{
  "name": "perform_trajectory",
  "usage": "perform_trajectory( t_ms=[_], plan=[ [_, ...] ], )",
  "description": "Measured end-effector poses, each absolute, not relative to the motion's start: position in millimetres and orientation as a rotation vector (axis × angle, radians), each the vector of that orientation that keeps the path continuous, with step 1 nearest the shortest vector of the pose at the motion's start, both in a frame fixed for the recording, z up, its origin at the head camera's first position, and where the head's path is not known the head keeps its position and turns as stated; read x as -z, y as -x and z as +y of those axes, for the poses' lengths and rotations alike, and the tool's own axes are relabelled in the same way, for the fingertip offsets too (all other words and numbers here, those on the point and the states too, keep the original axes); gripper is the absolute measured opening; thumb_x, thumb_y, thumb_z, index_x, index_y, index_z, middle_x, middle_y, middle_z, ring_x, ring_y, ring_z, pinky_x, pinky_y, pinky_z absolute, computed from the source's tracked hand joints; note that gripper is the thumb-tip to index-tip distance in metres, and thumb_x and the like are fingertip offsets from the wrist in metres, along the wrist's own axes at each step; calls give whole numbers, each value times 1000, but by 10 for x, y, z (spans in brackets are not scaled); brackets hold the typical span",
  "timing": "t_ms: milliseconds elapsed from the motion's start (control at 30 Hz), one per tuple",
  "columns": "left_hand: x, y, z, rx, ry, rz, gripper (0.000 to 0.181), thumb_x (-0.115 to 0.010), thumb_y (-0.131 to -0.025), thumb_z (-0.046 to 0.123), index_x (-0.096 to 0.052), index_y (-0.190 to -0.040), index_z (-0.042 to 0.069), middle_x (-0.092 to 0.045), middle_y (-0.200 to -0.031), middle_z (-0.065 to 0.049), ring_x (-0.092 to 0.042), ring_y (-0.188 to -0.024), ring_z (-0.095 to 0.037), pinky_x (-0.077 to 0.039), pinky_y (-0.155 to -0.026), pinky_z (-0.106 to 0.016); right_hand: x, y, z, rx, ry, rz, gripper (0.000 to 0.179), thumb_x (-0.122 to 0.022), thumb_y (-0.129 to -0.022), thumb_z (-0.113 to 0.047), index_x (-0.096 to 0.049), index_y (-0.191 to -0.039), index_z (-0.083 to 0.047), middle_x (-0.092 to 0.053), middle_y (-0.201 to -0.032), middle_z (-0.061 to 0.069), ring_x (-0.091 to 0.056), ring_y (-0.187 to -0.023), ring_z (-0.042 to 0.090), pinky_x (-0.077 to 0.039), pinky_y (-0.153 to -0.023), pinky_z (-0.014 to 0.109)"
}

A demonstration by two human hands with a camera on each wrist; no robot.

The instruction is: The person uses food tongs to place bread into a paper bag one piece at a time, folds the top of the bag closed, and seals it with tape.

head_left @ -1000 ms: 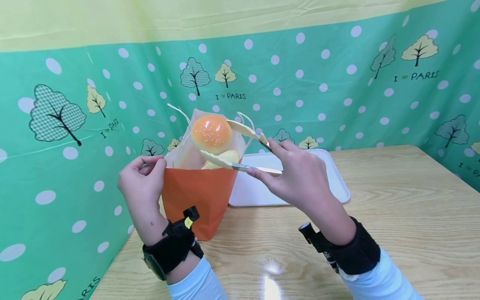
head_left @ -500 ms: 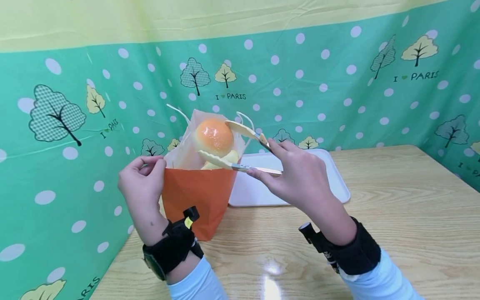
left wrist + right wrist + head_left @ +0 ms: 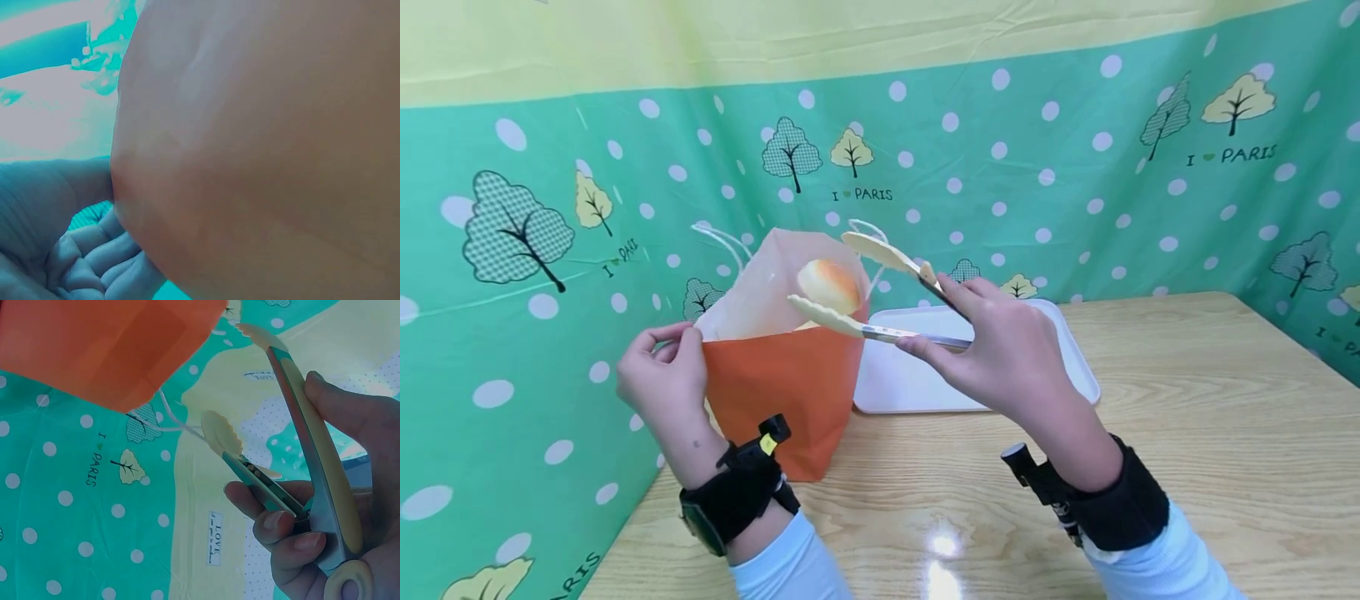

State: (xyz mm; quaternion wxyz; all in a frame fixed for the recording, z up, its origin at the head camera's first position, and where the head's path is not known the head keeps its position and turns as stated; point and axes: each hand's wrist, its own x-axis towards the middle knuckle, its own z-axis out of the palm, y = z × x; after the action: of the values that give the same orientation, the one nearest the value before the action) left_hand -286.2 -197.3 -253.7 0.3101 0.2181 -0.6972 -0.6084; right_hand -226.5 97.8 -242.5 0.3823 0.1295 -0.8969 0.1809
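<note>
An orange paper bag (image 3: 782,392) with a pale inside and white cord handles stands upright on the table. My left hand (image 3: 666,375) pinches its near left rim between thumb and fingers; the left wrist view shows the bag's wall (image 3: 262,150) filling most of the picture. A glossy bun (image 3: 829,286) sits in the bag's mouth, its lower part hidden by the front wall. My right hand (image 3: 1007,350) grips a pair of tongs (image 3: 319,462) with cream scalloped tips. The tips are spread apart over the bag's opening, with no bread clamped between them.
A white tray (image 3: 910,375) lies on the wooden table (image 3: 1195,400) behind and right of the bag, partly hidden by the right hand. A green patterned curtain (image 3: 1045,208) hangs along the back and left side.
The bun has dropped from between the tongs' tips, lower into the bag, and turned over. The left hand has moved slightly left and down, drawing the bag's rim with it.
</note>
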Motion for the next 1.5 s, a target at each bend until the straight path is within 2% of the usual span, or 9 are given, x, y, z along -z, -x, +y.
perform_trajectory(
  t_ms=[167,400,533,767,867,1000,1133,1233,1500],
  plan=[
    [2576,2880,-2075,1591,-692,-1787,19,-55,-88,23,-69,-100,19,-66,-96,3,-57,-83,-9,-41,-64,-22,2331,2203,1100,-506,-359,-2257,64,-66,-74,-60,-59,-126,-23,-53,-74,-5,-40,-55,12,-31,-46,28],
    [2576,2897,-2091,1627,-689,-1780,22,-54,-90,25,-68,-108,21,-61,-110,2,-54,-104,-13,-45,-84,-25,2147,2131,1482,-691,-197,-2221,62,-71,-72,-54,-63,-122,-18,-47,-66,5,-38,-60,18,-32,-50,30],
    [2567,2900,-2092,1644,-686,-1765,22,-55,-91,27,-68,-108,23,-61,-112,2,-54,-107,-13,-45,-89,-26,2076,2111,1799,-769,52,-2271,75,-69,-70,-61,-56,-130,-17,-53,-74,11,-42,-68,22,-34,-52,33],
    [2544,2911,-2045,1617,-649,-1765,24,-58,-89,29,-69,-108,20,-61,-106,3,-54,-98,-11,-44,-86,-22,2117,2140,2353,-745,376,-2419,90,-61,-70,-70,-48,-136,-10,-58,-107,25,-42,-98,37,-32,-62,39],
    [2518,2879,-2016,1582,-623,-1725,23,-60,-88,27,-71,-106,17,-61,-99,5,-52,-92,-8,-42,-85,-22,2197,2203,2564,-737,495,-2500,88,-59,-67,-74,-59,-117,-1,-55,-90,22,-41,-94,37,-34,-60,39],
    [2464,2803,-1966,1471,-573,-1647,18,-61,-87,25,-72,-99,17,-63,-93,8,-54,-88,-3,-41,-82,-20,2392,2327,2892,-823,714,-2641,82,-59,-67,-73,-47,-92,4,-39,-85,19,-39,-85,35,-38,-55,37],
    [2334,2700,-1815,1379,-442,-1531,13,-62,-86,22,-72,-92,15,-67,-90,6,-59,-86,-5,-39,-75,-18,2657,2453,3258,-892,867,-2810,96,-61,-73,-66,-39,-118,16,-36,-108,34,-43,-89,40,-46,-58,43],
    [2226,2616,-1642,1350,-300,-1477,12,-62,-86,18,-72,-90,12,-69,-86,2,-62,-83,-9,-39,-71,-20,2862,2552,3446,-955,929,-2874,102,-62,-76,-59,-26,-130,20,-35,-115,36,-44,-93,42,-47,-66,45],
    [2165,2586,-1222,1395,110,-1574,15,-60,-88,16,-69,-96,8,-71,-81,-3,-64,-78,-12,-48,-76,-24,3164,2730,3565,-964,926,-2895,87,-64,-79,-47,-32,-125,20,-39,-106,28,-43,-90,38,-46,-72,44]
  ],
)
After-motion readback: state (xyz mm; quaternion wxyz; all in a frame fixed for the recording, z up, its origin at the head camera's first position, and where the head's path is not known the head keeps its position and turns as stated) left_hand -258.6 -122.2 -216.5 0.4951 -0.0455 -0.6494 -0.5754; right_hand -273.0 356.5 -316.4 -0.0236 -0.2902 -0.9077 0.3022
